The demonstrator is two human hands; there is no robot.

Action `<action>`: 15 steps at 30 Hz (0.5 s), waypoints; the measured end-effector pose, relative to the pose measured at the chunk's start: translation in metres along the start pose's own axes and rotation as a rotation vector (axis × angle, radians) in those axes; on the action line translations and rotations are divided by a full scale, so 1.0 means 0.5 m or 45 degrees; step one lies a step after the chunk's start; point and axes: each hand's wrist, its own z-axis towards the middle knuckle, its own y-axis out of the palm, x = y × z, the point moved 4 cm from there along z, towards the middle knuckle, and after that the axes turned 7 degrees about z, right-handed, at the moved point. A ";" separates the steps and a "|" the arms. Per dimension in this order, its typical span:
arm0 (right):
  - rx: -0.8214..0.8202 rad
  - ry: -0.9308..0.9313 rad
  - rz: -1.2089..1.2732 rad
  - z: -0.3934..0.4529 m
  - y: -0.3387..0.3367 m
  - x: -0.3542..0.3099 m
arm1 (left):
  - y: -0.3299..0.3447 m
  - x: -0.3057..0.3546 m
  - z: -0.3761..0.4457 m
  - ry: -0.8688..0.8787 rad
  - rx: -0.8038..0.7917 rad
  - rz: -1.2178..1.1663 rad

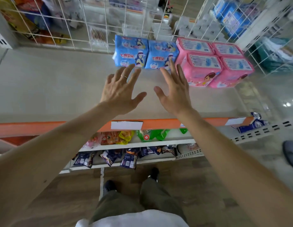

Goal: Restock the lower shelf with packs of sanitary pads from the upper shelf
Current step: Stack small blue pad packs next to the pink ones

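Two blue packs of sanitary pads (145,52) stand side by side at the back of the upper shelf (52,89), against a white wire grid. Several pink packs (214,62) are stacked to their right. My left hand (122,90), with a ring on one finger, is stretched out flat with spread fingers, its fingertips just short of the left blue pack. My right hand (174,90) is also spread, with its fingertips reaching the lower edge of the right blue pack. Neither hand holds anything.
The white wire grid (100,28) fences the back and right of the top shelf. An orange price rail (44,126) runs along its front edge. Lower shelves (136,143) hold snack bags and green packets. Blue packs (255,123) lie at the right end. My feet stand on wood floor.
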 end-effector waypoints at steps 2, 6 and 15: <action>0.004 -0.010 0.000 -0.017 -0.011 -0.006 | -0.006 0.013 -0.013 0.009 0.000 0.004; 0.035 -0.057 0.015 -0.043 -0.039 -0.010 | -0.034 0.037 -0.032 -0.001 0.019 0.026; 0.050 -0.191 0.158 -0.126 -0.166 0.006 | -0.125 0.145 -0.078 -0.095 0.076 0.149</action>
